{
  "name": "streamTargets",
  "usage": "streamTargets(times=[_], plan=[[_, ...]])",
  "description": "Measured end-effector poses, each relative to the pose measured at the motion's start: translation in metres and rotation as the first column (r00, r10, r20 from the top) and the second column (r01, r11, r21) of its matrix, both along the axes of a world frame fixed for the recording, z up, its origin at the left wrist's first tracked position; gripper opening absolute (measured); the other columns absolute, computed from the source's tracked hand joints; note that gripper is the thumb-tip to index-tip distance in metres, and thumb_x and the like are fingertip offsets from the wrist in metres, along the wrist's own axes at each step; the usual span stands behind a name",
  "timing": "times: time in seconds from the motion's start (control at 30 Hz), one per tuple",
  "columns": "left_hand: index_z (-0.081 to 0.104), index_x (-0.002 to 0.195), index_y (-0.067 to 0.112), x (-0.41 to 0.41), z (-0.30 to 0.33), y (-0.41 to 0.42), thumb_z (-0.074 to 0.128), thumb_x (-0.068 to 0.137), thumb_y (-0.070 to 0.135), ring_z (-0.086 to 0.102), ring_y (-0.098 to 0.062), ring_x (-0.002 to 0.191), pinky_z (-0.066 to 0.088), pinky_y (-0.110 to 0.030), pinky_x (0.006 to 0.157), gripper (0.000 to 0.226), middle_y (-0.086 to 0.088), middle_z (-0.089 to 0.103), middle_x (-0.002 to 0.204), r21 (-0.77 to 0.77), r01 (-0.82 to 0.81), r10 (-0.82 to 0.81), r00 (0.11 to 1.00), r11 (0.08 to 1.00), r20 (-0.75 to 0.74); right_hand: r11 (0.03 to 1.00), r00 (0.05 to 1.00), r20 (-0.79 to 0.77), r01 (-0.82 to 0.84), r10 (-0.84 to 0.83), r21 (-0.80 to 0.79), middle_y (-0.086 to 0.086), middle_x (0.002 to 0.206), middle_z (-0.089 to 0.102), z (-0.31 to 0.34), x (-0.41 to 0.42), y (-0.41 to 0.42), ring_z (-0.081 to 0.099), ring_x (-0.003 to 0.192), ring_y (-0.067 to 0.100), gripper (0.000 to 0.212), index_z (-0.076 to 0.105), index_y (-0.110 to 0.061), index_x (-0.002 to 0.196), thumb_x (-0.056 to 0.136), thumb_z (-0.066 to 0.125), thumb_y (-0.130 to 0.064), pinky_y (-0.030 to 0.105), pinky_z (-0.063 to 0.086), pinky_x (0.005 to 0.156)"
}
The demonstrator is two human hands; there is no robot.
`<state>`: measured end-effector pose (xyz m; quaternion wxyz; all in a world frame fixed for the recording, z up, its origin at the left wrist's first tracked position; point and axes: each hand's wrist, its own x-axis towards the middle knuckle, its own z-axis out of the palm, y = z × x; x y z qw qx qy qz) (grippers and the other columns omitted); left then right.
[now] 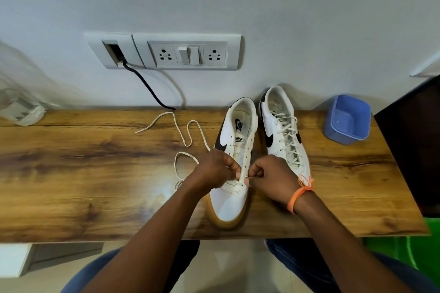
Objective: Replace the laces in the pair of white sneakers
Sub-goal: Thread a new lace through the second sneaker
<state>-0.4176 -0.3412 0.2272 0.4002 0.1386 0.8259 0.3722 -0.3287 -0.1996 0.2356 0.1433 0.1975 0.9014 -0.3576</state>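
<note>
Both forearms reach in over the wooden table (pixel 95 173). At the near sneaker (pixel 232 200), toe toward the person, the left hand (pixel 213 170) curls onto the eyelet edge, while the right hand (pixel 271 177), orange thread at its wrist, pinches the white lace (pixel 188 135) tip at the lowest eyelets. Lace trails loose leftward. Just beside stands the laced sneaker (pixel 283 131); a blue tub (pixel 346 119) sits further right.

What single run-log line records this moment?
stage: lacing near sneaker | left hand: pinching lace | right hand: pinching lace tip | far sneaker: laced
</note>
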Motion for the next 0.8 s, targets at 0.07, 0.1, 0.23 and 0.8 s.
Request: streamTargets(times=[0.07,0.1,0.23,0.8], plan=[[0.073,0.074,0.017,-0.001,0.001,0.001,0.072,0.084,0.001,0.066,-0.021,0.098,0.055,-0.028,0.081,0.019,-0.004,0.072,0.092,-0.018,0.002,-0.002,1.000,1.000,0.007,0.999,0.999,-0.034,0.029,-0.029,-0.020,-0.006,0.067,0.068,0.004,0.000,0.000,0.064,0.067,0.008,0.015,0.072,-0.019,0.066,0.077,0.080,-0.025,0.024,0.050,0.066],[0.073,0.076,0.016,-0.002,0.002,0.001,0.072,0.084,0.001,0.066,-0.022,0.098,0.055,-0.028,0.080,0.017,-0.006,0.072,0.094,-0.024,0.007,-0.007,1.000,1.000,0.005,0.999,0.997,-0.056,0.050,-0.051,-0.013,-0.005,0.063,0.067,0.005,0.000,-0.001,0.064,0.065,0.008,0.017,0.072,-0.017,0.065,0.077,0.080,-0.026,0.025,0.051,0.065],[0.073,0.074,0.020,-0.002,0.004,0.004,0.074,0.083,0.005,0.067,-0.019,0.097,0.057,-0.037,0.089,0.018,-0.003,0.074,0.093,-0.073,0.027,-0.029,0.999,0.997,-0.029,0.998,0.995,-0.089,0.054,-0.051,0.031,-0.006,0.063,0.066,0.004,0.002,-0.007,0.064,0.064,0.011,0.017,0.070,-0.016,0.068,0.080,0.077,-0.026,0.029,0.053,0.067],[0.078,0.090,0.023,-0.032,0.024,-0.012,0.075,0.082,0.006,0.055,0.001,0.070,0.045,-0.014,0.065,0.019,0.009,0.061,0.082,0.050,-0.001,0.018,0.939,0.999,-0.342,0.956,0.920,-0.332,0.264,-0.210,0.127,-0.004,0.066,0.065,0.019,-0.001,0.029,0.063,0.061,0.015,0.016,0.061,-0.020,0.068,0.082,0.068,-0.018,0.035,0.053,0.056]])
